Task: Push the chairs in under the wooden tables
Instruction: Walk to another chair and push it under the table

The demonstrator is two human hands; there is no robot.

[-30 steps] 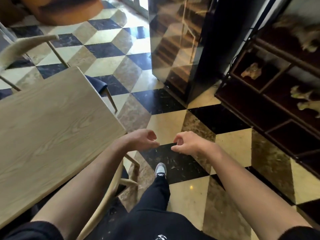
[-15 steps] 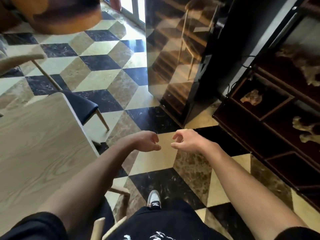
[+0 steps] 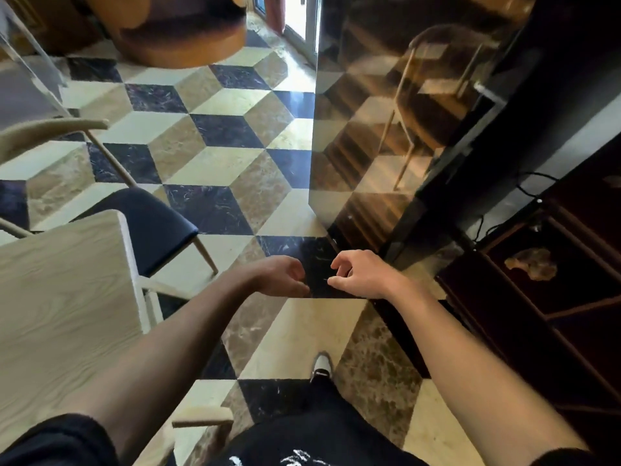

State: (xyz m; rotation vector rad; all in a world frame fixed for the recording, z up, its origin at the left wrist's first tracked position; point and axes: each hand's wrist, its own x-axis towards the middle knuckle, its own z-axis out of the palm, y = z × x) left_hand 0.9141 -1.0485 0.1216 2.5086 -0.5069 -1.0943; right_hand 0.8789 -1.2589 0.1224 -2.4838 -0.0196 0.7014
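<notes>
Wooden chair (image 3: pixel 148 227) sits left of empty fingers (image 3: pixel 295 267).

Both hands hang empty over the patterned marble floor (image 3: pixel 215 136) — the left hand (image 3: pixel 282 275) and right hand (image 3: pixel 361 274) close together, fingers loosely curled, touching nothing. At left lies the pale wooden desk (image 3: pixel 60 297), its corner over a chair with a dark blue seat (image 3: pixel 151 227) that sticks out from under it. A glossy dark cabinet (image 3: pixel 363 129) stands ahead — reflecting the tiles.
</notes>
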